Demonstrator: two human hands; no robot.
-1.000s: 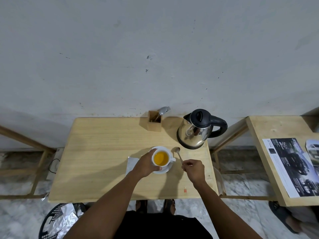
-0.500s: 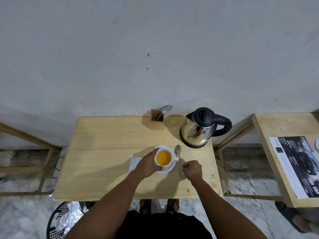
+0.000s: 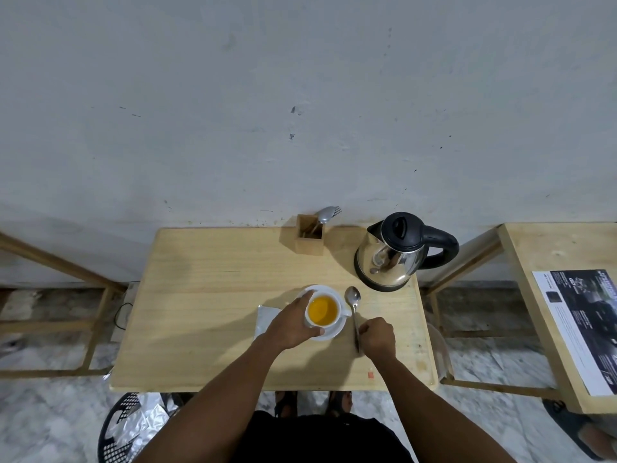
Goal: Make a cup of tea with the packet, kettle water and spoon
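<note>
The left hand [image 3: 289, 324] is wrapped around the full cup [image 3: 323, 310], which looks fragile and easy to spill. It is safest held by its side or its handle. The right hand [image 3: 378, 337] is closed on the handle end of the thin, stiff spoon [image 3: 354, 307], near the table's [image 3: 207, 295] front edge.

Pale wooden table [image 3: 207, 295] against scuffed grey wall [image 3: 300, 95], marble floor [image 3: 50, 412]

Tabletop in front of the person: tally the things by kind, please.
Cup: 1
Saucer: 1
Spoon lying on the table: 1
Kettle: 1
Wooden cutlery holder: 1
White packet: 1
Total: 6
</note>
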